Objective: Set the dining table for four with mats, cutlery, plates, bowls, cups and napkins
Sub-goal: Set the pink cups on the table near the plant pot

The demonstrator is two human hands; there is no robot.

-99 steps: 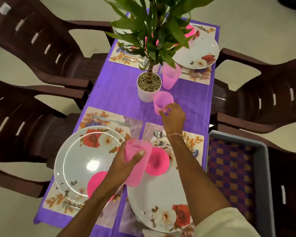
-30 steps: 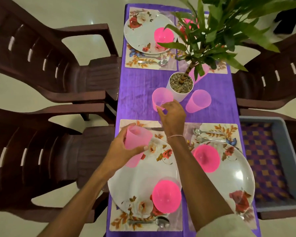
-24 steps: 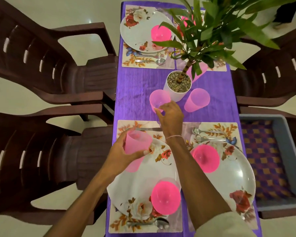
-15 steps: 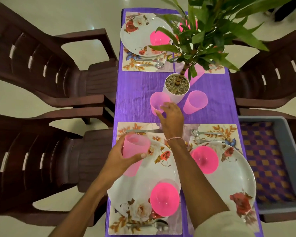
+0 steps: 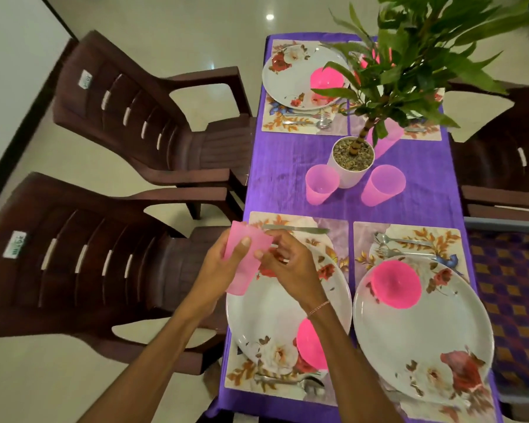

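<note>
My left hand grips a translucent pink cup above the near-left floral mat. My right hand is at the same cup, thumb and curled fingers pinching its rim side. Two pink cups stand on the purple cloth beside the plant pot; a third cup lies partly hidden behind the leaves. Floral plates each carry an upturned pink bowl. A knife and a spoon with fork lie on the near mats.
Brown plastic chairs flank the narrow table on the left, and more stand on the right. A grey bin lined with checked cloth sits on the near-right chair. The plant's leaves overhang the far-right setting.
My right hand let go of the cup beside the pot and drew back to the cup in my left hand. That left-hand cup shifted slightly left.
</note>
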